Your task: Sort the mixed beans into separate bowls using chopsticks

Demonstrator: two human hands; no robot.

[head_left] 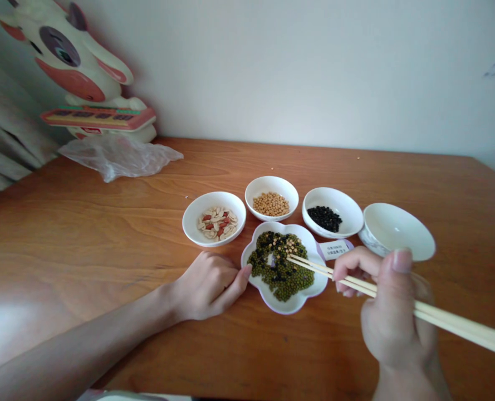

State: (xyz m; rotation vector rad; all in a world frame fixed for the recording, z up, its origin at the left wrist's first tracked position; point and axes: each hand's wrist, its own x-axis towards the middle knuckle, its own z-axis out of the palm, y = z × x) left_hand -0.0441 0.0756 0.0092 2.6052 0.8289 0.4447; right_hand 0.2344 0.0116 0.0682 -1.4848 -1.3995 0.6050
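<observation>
My left hand [214,285] rests on the table with its fingers curled, thumb and fingers closed at the left rim of a white flower-shaped dish [288,307]. In that dish lie green mung beans [288,284] mixed with black beans and a few yellow soybeans. My right hand [397,314] grips a pair of wooden chopsticks [460,325]. Their tips are close together among the soybeans in the dish's upper right part; I cannot tell whether a bean is pinched between them. A printed label [334,249] sits on the dish's purple handle.
Behind the dish stand a bowl of peanuts [217,223], a bowl of soybeans [271,204], a bowl of black beans [324,218] and an empty white bowl [397,231]. A clear plastic bag [117,159] and a cow-shaped toy keyboard [101,120] are at the back left.
</observation>
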